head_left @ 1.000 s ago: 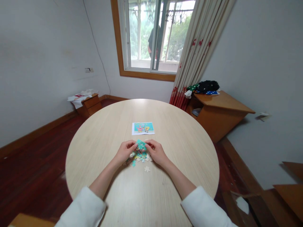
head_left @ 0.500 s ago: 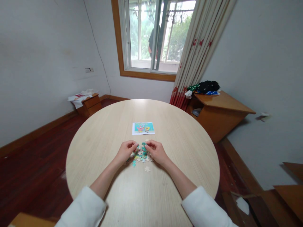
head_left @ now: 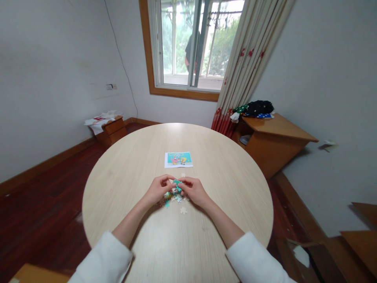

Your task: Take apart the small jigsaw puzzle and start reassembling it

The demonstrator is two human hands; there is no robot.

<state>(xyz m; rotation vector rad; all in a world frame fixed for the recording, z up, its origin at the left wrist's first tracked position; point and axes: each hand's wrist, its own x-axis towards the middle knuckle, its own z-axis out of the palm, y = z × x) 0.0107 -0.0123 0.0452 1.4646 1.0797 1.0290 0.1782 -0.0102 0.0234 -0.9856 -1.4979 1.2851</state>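
My left hand and my right hand meet above a small heap of jigsaw puzzle pieces. Between their fingertips are teal puzzle pieces, pinched from both sides; whether these are joined I cannot tell. Part of the heap is hidden under the hands. One pale piece lies face down nearer to me, and another pale piece lies just beyond the hands. Farther back lies a printed picture card with a pink and a yellow cartoon figure on teal.
Everything lies on a round, light wood table. A wooden desk with a pile of cloth stands at the back right, near a long curtain. At the back left is a low cabinet with papers.
Both hands have drawn together, and their fingertips now meet at the teal pieces. A moment ago a gap separated them, with a teal piece at the right fingers.
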